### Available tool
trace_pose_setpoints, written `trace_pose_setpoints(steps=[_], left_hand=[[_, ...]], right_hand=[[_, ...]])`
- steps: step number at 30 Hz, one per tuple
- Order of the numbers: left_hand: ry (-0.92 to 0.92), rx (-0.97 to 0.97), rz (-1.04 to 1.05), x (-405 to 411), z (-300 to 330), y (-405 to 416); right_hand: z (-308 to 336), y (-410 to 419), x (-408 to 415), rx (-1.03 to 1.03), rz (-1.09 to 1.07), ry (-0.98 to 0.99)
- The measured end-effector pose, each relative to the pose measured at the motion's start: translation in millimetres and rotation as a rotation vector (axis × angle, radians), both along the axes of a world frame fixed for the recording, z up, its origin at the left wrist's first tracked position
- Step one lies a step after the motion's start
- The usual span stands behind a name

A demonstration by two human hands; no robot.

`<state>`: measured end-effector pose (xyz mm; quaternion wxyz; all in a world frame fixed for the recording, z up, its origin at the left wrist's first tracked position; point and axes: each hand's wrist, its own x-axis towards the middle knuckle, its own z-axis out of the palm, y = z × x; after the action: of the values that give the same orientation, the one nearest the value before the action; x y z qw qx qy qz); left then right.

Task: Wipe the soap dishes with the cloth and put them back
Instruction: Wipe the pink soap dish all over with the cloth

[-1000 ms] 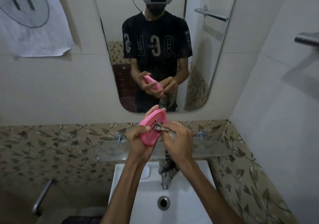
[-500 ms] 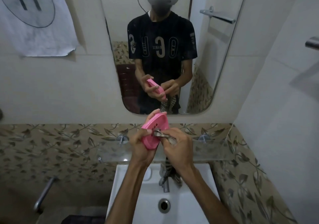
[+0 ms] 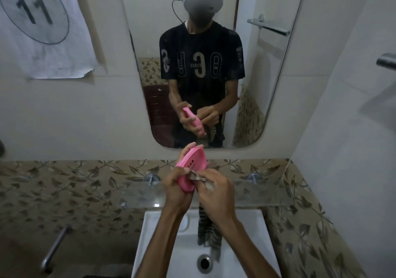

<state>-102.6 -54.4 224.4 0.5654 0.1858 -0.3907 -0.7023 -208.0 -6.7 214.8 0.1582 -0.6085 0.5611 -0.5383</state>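
Two hands are working one pink soap dish (image 3: pixel 191 168) above the sink (image 3: pixel 246 234).

Your left hand (image 3: pixel 177 192) is gripping the tilted dish by its edges; your right hand (image 3: pixel 216 188) is pinching the striped cloth (image 3: pixel 209 230) against its lower face.

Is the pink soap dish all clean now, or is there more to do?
Not finished yet. The left hand holds the pink soap dish up over the sink, while the right hand presses the striped cloth against it, so wiping is under way. The glass shelf has nothing on it, so the dish has yet to go back. No other dish shows here.
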Motion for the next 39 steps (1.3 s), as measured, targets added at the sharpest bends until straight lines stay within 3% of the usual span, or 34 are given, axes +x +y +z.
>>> trace_pose_setpoints(steps=[3,7,14,19,23,28,31,35,39], left_hand=[[0.005,0.017,0.018,1.2,0.1,-1.3],[-0.012,-0.019,0.07,-3.5,0.4,-3.0],[-0.088,-0.079,0.191,-2.2,-4.1,-11.9],[-0.131,0.103,0.213,-2.6,-1.5,-9.9],[-0.18,0.265,0.087,9.7,4.3,-5.2],[-0.217,0.488,-0.255,38.4,15.2,-6.5],[-0.253,0.532,-0.269,42.5,16.1,-7.8],[-0.28,0.51,-0.192,40.1,12.7,-4.7],[-0.138,0.441,-0.035,35.5,-2.0,2.9]], right_hand=[[3.6,3.7,4.7,0.036,0.136,-0.059],[-0.4,0.4,1.7,0.039,0.046,-0.078],[2.1,3.6,0.9,-0.051,0.205,-0.082],[-2.0,-6.9,-12.1,-0.147,0.234,0.005],[-9.3,-13.1,-20.9,-0.202,0.278,0.12],[-15.9,-14.1,-33.2,-0.21,0.299,0.412],[-18.2,-13.1,-31.5,-0.168,0.286,0.492],[-22.6,-10.0,-22.4,-0.101,0.271,0.463],[-26.3,-8.9,-8.5,-0.062,0.182,0.229]])
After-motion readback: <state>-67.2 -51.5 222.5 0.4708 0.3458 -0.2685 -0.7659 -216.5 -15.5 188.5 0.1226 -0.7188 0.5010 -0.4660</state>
